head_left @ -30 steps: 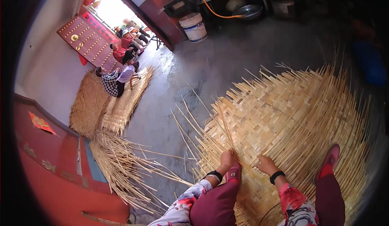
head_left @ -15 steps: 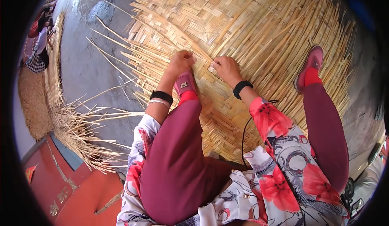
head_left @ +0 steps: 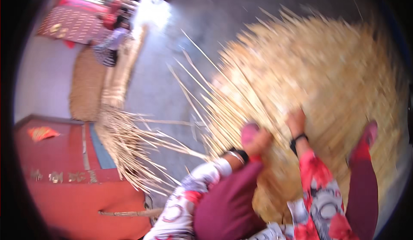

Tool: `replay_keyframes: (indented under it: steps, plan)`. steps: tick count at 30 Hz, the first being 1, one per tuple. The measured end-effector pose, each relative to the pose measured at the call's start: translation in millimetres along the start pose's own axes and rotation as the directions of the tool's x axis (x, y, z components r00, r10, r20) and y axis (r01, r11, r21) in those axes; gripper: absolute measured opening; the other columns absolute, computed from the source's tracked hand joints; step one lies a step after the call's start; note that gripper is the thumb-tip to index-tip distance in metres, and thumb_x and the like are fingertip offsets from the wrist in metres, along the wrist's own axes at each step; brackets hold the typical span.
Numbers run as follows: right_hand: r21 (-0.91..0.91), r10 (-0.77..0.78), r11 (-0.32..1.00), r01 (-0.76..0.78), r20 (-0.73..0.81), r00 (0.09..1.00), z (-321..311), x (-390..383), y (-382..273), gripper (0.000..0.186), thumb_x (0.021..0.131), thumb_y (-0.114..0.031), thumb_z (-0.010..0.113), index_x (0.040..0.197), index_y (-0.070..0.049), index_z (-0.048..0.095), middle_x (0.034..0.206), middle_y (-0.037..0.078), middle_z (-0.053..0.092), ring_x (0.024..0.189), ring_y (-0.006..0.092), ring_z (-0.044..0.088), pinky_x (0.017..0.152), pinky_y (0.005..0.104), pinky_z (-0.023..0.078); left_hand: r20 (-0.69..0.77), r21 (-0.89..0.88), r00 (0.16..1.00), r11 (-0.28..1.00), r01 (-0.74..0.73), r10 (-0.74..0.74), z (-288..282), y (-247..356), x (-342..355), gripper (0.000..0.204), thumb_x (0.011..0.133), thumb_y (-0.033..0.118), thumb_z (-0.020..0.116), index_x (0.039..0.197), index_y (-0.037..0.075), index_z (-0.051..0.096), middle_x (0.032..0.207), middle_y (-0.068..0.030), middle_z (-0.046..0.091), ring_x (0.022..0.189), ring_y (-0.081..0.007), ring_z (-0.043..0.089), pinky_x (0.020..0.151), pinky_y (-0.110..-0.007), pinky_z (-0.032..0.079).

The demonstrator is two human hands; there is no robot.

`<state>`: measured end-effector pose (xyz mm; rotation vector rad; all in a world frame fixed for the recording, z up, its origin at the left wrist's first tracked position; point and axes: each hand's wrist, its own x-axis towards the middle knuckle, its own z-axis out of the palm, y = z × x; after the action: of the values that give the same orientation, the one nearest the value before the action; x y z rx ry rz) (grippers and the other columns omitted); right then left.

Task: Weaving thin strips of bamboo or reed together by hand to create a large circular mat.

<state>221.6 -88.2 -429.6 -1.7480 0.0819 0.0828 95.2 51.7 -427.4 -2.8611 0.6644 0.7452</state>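
A large woven mat of pale split strips (head_left: 318,89), blurred by motion, spreads on the floor under and ahead of me. My left hand (head_left: 260,142) is low over its left part, right beside my pink shoe (head_left: 249,133). Its fingers look curled in, though smeared. To its right, my right hand (head_left: 296,121) is closed above the weave, knuckles forward. What either hand grips, if anything, cannot be made out. Loose strip ends (head_left: 215,111) stick out from the mat's left edge, and one long strip (head_left: 258,104) slants down toward the gap between my hands.
A bundle of frayed strips (head_left: 133,145) lies at the left, its ends reaching toward the mat. Behind it are a rolled mat (head_left: 122,74) and a brown one (head_left: 86,87) along the wall. A red panel (head_left: 81,201) fills the lower left. Someone in checked cloth (head_left: 106,53) is farther back.
My view has swung left, so the mat and both hands sit farther right and lower. More of the wall, red panel and far person shows. My hands remain near each other over the mat.
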Motion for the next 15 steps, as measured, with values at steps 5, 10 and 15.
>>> replay_keyframes:
  steps: [5, 10, 15]
  plan:
    - [0.121, 0.447, 0.88, -0.46, 0.12, 0.886, 0.3, -6.1, 21.4, 0.021, 0.07, -0.006, 0.065, 0.087, 0.003, 0.059, 0.075, 0.01, 0.063, 0.06, 0.0218, 0.061, 0.048, 0.033, 0.047, 0.022, -0.35, 0.989, 0.925, 0.146, -0.147, -39.5, 10.3, -8.4, 0.02, 0.079, 0.018, 0.054, 0.087, 0.004, 0.066, 0.086, -0.0105, 0.063, 0.099, -0.0263, 0.054, 0.084, -0.039, 0.04]
    - [0.188, 0.436, 0.756, -0.627, 0.569, 0.697, -33.8, -17.3, -36.7, 0.017, 0.081, -0.011, 0.064, 0.094, -0.004, 0.056, 0.073, 0.004, 0.06, 0.054, 0.015, 0.062, 0.039, 0.0221, 0.04, -0.179, 0.187, 0.972, 0.965, 0.183, -0.15, -62.7, 1.6, -34.3, 0.031, 0.077, 0.019, 0.055, 0.098, -0.001, 0.066, 0.109, -0.0138, 0.058, 0.11, -0.0319, 0.047, 0.087, -0.039, 0.036]
    - [0.151, 0.364, 0.84, -0.521, 0.555, 0.748, -42.6, -20.9, -26.3, 0.014, 0.082, -0.006, 0.061, 0.093, -0.003, 0.054, 0.084, 0.009, 0.064, 0.064, 0.0202, 0.068, 0.045, 0.0245, 0.047, -0.319, 0.279, 0.947, 0.951, 0.136, -0.042, -40.6, -9.5, -28.4, 0.033, 0.078, 0.025, 0.054, 0.095, 0.001, 0.068, 0.114, -0.0172, 0.059, 0.116, -0.0325, 0.047, 0.09, -0.043, 0.034]
